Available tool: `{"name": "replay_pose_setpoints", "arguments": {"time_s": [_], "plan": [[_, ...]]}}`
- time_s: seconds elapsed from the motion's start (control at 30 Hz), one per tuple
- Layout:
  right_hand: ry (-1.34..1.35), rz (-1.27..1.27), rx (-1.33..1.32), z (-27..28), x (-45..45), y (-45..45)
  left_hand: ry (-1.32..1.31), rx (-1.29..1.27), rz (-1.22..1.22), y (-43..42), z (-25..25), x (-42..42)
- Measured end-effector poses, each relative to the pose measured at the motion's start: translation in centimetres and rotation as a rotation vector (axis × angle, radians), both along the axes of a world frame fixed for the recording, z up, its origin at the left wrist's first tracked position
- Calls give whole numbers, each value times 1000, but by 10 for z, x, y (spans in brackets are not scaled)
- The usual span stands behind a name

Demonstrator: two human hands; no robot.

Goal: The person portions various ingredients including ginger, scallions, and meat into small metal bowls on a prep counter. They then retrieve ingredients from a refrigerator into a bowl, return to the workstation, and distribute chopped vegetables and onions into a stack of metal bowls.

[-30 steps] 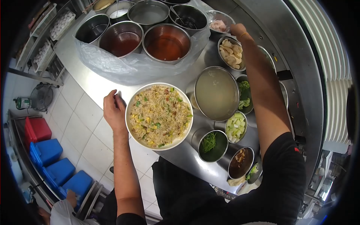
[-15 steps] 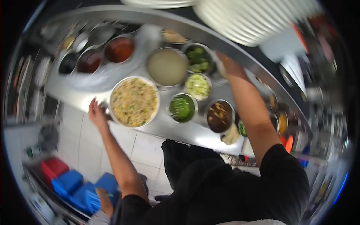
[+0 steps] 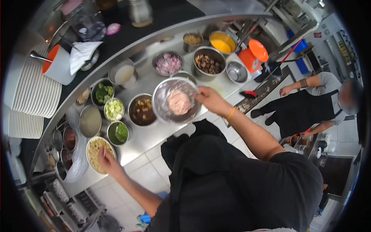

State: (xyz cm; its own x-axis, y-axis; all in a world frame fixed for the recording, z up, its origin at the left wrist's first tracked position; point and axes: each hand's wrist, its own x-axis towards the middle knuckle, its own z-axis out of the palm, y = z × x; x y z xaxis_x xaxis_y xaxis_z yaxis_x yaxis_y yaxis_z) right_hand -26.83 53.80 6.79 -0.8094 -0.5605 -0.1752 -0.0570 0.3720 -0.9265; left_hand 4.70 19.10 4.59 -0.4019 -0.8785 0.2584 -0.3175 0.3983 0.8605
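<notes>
My right hand [image 3: 210,101] grips the rim of a steel bowl [image 3: 157,101] lined with clear film. A lump of pale pink paste, like raw minced meat [image 3: 179,103], sits in it. The bowl hangs over the counter's front edge, partly covering another steel bowl [image 3: 185,74]. My left hand [image 3: 109,161] is over the bowl of fried rice [image 3: 94,150], fingers loosely curled and nothing visible in them. Whether it touches the rice I cannot tell. Between the hands stand bowls of chopped greens [image 3: 121,132], brown sauce with chunks [image 3: 142,110] and diced pale-green vegetable [image 3: 114,110].
Broccoli [image 3: 103,94], chopped red onion [image 3: 168,63], cut mushrooms [image 3: 209,63] and yellow liquid [image 3: 222,42] fill other bowls. An orange scale [image 3: 251,58] stands at the counter's far right. Stacked plates [image 3: 38,91] line the upper shelf. A co-worker [image 3: 309,104] stands at the right.
The view has swung toward the right part of the counter. My right hand, earlier reaching to the back, now holds the meat bowl near me. My left hand has moved from beside the rice to over it.
</notes>
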Motion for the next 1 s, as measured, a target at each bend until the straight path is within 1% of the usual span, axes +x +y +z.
{"name": "replay_pose_setpoints", "arguments": {"time_s": [0.07, 0.17, 0.23, 0.27, 0.3, 0.33, 0.37, 0.43, 0.47, 0.5, 0.57, 0.6, 0.67, 0.7, 0.73, 0.8, 0.83, 0.9, 0.93, 0.97, 1.0], "plan": [[-26, -75, 34, -18, -5, 43, -17, -34, -182, 25, 19, -53], [-116, -198, -31, -22, 0, 92, -64, -37, -363, 96, 58, -119], [-134, -225, -58, -32, 0, 120, -146, 4, -511, 135, 52, -152], [-139, -231, -50, -43, 0, 135, -231, 162, -570, 161, 53, -166], [-145, -238, -34, -38, 2, 145, -319, 329, -623, 188, 51, -176], [-201, -258, -68, -32, 7, 157, -370, 443, -677, 211, 40, -181], [-191, -249, -75, -37, 9, 168, -417, 554, -721, 231, 23, -186], [-160, -208, -90, -59, 5, 182, -373, 752, -737, 268, -6, -190], [-212, -167, -5, -75, 2, 188, -384, 783, -732, 282, -15, -190], [-233, -146, -24, -69, -1, 192, -391, 817, -712, 294, -18, -188], [-272, -48, -61, -59, -4, 192, -354, 798, -653, 309, -31, -178], [-338, -20, -147, -72, -8, 189, -372, 769, -630, 314, -29, -173], [-286, 28, -139, -77, -15, 182, -419, 731, -571, 312, -26, -158], [-305, 48, -198, -72, -16, 176, -455, 720, -552, 305, -26, -148], [-330, 63, -253, -68, -15, 173, -423, 765, -517, 299, -26, -137], [-320, 59, -123, -71, -19, 171, -389, 694, -335, 289, -16, -113], [-256, 105, 35, -90, -28, 175, -351, 674, -252, 282, -13, -101], [-206, 143, 41, -89, -28, 171, -219, 691, -69, 265, -4, -81], [-181, 184, 54, -102, -34, 172, -153, 705, 18, 258, -2, -68], [-212, 187, 109, -116, -41, 172, -78, 696, 95, 249, -1, -57], [-260, 206, 92, -120, -44, 169, -8, 689, 174, 236, -3, -43]]}}
